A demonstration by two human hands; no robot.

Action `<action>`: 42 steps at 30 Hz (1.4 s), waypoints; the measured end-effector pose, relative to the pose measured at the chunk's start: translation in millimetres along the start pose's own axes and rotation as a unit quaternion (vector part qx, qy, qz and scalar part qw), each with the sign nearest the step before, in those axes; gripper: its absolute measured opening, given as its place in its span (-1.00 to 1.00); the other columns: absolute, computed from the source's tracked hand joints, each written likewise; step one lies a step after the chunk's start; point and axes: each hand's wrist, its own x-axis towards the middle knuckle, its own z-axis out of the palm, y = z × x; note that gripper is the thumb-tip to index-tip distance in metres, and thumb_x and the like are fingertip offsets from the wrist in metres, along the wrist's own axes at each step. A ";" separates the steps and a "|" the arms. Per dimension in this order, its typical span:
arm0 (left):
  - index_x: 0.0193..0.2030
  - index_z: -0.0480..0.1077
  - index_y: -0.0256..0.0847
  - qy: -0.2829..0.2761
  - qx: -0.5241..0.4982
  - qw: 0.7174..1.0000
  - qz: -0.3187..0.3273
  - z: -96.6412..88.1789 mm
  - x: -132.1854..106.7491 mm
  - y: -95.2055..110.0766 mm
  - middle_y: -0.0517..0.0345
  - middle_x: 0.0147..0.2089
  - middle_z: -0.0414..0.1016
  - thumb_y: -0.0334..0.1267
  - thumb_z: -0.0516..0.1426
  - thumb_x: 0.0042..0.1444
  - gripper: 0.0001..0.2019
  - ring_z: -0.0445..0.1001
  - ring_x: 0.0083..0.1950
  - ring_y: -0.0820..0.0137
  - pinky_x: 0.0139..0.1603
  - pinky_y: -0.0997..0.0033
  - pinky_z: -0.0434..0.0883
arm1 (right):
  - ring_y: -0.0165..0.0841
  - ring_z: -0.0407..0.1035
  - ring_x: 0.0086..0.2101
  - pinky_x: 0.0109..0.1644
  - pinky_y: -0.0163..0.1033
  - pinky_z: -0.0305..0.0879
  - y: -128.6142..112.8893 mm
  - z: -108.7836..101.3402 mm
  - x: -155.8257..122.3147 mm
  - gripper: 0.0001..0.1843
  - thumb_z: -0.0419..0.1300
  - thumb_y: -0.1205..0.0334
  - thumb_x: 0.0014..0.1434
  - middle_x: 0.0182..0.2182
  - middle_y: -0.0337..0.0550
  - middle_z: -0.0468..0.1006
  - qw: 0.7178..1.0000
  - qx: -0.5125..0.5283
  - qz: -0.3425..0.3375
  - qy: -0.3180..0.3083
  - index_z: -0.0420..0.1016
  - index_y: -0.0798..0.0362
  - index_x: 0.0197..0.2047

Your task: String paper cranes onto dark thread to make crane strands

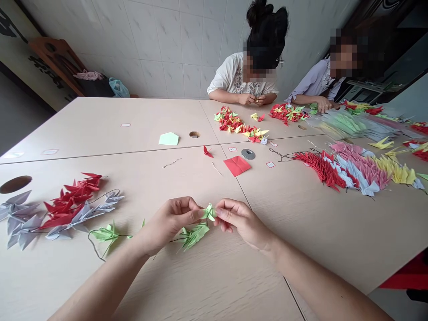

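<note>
Both the left hand [177, 218] and the right hand [245, 223] pinch one small green folded paper [210, 212] just above the table [214, 285]; the left grip is clamped on its left end, the right grip on its right end. Just below lies a green paper cluster [194, 236]. Red folded papers [72, 200] rest well to the left. Beyond the hands, a red paper square [237, 165] lies flat near a grey ring [248, 154]. Across sits a person [227, 73] in white.
</note>
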 end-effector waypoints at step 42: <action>-0.32 0.44 -0.21 0.064 0.208 0.970 0.110 1.2 2.4 -10.7 0.19 -0.40 0.47 -0.07 0.14 0.16 -0.77 0.34 -0.39 0.49 -0.38 0.50 0.30 | -0.48 0.26 -0.47 -0.41 -0.35 0.22 6.4 0.9 -3.2 -0.86 0.24 0.21 0.16 -0.44 -0.30 0.42 0.917 -0.327 -0.213 0.084 0.39 0.00 -0.21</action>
